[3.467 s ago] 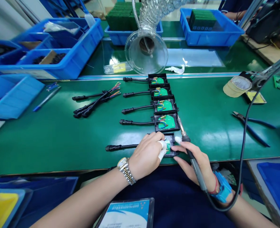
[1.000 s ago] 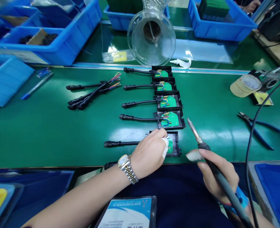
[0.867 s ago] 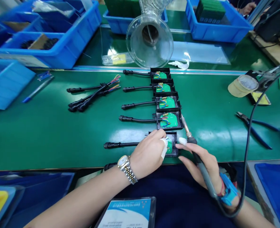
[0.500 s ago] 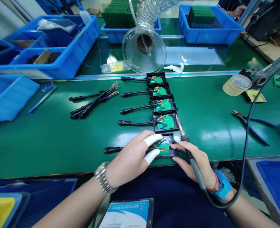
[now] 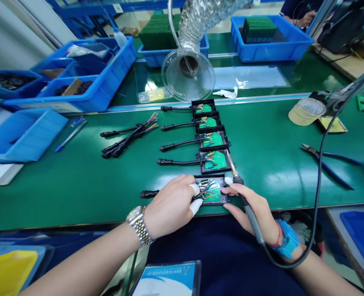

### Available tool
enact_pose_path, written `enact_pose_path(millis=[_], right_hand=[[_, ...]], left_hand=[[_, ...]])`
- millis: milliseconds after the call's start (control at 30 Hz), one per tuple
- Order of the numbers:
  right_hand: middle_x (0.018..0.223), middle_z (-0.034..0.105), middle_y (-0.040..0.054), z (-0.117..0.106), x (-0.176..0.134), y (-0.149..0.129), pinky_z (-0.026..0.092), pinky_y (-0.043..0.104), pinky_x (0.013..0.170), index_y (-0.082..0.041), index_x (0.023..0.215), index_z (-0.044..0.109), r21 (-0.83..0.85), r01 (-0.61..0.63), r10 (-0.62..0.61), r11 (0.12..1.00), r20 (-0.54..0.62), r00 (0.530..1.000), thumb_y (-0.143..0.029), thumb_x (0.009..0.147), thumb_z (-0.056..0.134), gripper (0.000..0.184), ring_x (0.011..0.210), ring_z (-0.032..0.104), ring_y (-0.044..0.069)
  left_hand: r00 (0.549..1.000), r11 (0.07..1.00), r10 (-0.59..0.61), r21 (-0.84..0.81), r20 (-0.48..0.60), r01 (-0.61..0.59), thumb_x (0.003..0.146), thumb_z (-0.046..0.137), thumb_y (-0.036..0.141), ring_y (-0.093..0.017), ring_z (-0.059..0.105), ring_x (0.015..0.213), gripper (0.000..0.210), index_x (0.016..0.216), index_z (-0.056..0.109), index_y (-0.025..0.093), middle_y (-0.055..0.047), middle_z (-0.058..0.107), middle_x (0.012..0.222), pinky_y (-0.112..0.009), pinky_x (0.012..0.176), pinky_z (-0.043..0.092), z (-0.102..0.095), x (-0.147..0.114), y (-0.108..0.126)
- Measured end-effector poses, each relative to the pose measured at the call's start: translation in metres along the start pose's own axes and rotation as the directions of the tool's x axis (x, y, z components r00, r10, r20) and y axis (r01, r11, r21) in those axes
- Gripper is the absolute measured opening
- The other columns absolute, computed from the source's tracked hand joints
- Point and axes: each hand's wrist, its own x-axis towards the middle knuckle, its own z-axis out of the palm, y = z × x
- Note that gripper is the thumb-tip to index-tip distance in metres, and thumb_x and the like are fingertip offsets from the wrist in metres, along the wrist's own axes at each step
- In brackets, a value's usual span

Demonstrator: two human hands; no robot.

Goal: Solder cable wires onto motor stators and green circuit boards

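Note:
My left hand [image 5: 172, 202], with white finger cots on its thumb and index finger, pinches the wires of a cable where they enter the nearest black plastic case [image 5: 225, 181]. The cable's black connector end [image 5: 149, 194] sticks out to the left beneath the hand. Inside the case lies a green circuit board [image 5: 213, 196] with loose coloured wires over it. My right hand [image 5: 252, 205] holds a soldering iron [image 5: 252, 220], its tip pointing up and away beside the neighbouring case. Fingers of that hand also touch the case's right side.
Several cases with boards and cables [image 5: 215, 161] form a column beyond. Loose cables [image 5: 129, 137] lie to the left, near blue bins [image 5: 98, 90]. A fume extractor funnel [image 5: 188, 78] hangs above the back. Cutting pliers [image 5: 326, 164] and a solder stand [image 5: 332, 123] are at right.
My left fingers have drawn back to the left and bent closer together, exposing more of the board and wires. My right hand keeps the iron in nearly the same place. The view has shifted slightly.

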Motion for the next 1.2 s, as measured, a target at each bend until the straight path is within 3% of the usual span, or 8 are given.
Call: enact_pose_path(millis=[200,300,467,633,900,1200], right_hand=[[0.106,0.064,0.0068,0.000,-0.001,0.001,0.050,0.031,0.088,-0.020,0.121,0.042,-0.004,0.007,-0.007,1.000,0.011,1.000,-0.019,0.080,0.056,0.044,0.098,0.061,0.016],[0.107,0.063,0.0069,-0.001,-0.001,0.001,0.050,0.031,0.089,-0.020,0.122,0.041,0.001,0.006,-0.006,1.000,0.013,1.000,-0.018,0.080,0.056,0.045,0.099,0.061,0.016],[0.107,0.063,0.0060,-0.001,-0.001,0.001,0.050,0.030,0.089,-0.020,0.123,0.040,0.015,-0.001,0.001,1.000,0.026,1.000,-0.017,0.079,0.057,0.047,0.098,0.060,0.015],[0.108,0.062,0.0056,-0.001,-0.001,0.000,0.049,0.030,0.089,-0.021,0.122,0.040,0.032,-0.002,0.001,0.999,0.026,1.000,-0.016,0.079,0.057,0.047,0.100,0.059,0.015],[0.108,0.062,0.0053,-0.001,-0.001,-0.002,0.049,0.030,0.089,-0.021,0.122,0.040,0.008,-0.002,0.002,1.000,0.018,1.000,-0.016,0.079,0.058,0.047,0.099,0.059,0.015],[0.108,0.062,0.0044,-0.001,0.001,-0.002,0.050,0.029,0.089,-0.022,0.122,0.040,-0.015,-0.001,0.001,1.000,0.021,1.000,-0.015,0.078,0.059,0.049,0.100,0.060,0.016]], left_hand=[[0.999,0.981,-0.004,0.192,-0.037,0.011,0.080,0.040,0.010,-0.019,0.053,0.070,0.018,0.081,0.058,0.013,-0.009,0.054,0.093,-0.033,0.061,0.045,-0.004,0.002,0.014],[0.995,0.964,0.054,0.263,-0.080,-0.031,0.082,0.036,0.009,-0.020,0.053,0.074,0.023,0.082,0.059,0.013,-0.011,0.055,0.100,-0.034,0.063,0.046,0.003,0.001,0.013],[0.969,0.990,0.143,0.007,-0.199,-0.144,0.079,0.041,0.006,-0.021,0.048,0.083,0.033,0.109,0.053,0.014,-0.009,0.055,0.092,-0.034,0.071,0.045,0.020,-0.001,-0.004],[0.941,0.961,0.140,-0.188,-0.308,-0.204,0.085,0.045,0.016,-0.018,0.047,0.084,0.019,0.098,0.060,0.017,-0.007,0.055,0.094,-0.032,0.073,0.043,0.029,0.003,-0.006],[0.965,0.988,0.155,0.048,-0.210,-0.148,0.086,0.048,0.025,-0.020,0.044,0.079,0.019,0.077,0.062,0.016,-0.005,0.057,0.084,-0.034,0.065,0.033,0.024,0.014,0.006],[0.980,0.990,0.143,0.034,-0.137,-0.140,0.087,0.047,0.025,-0.019,0.043,0.078,0.021,0.074,0.061,0.016,-0.004,0.054,0.081,-0.033,0.065,0.032,0.024,0.020,0.009]])
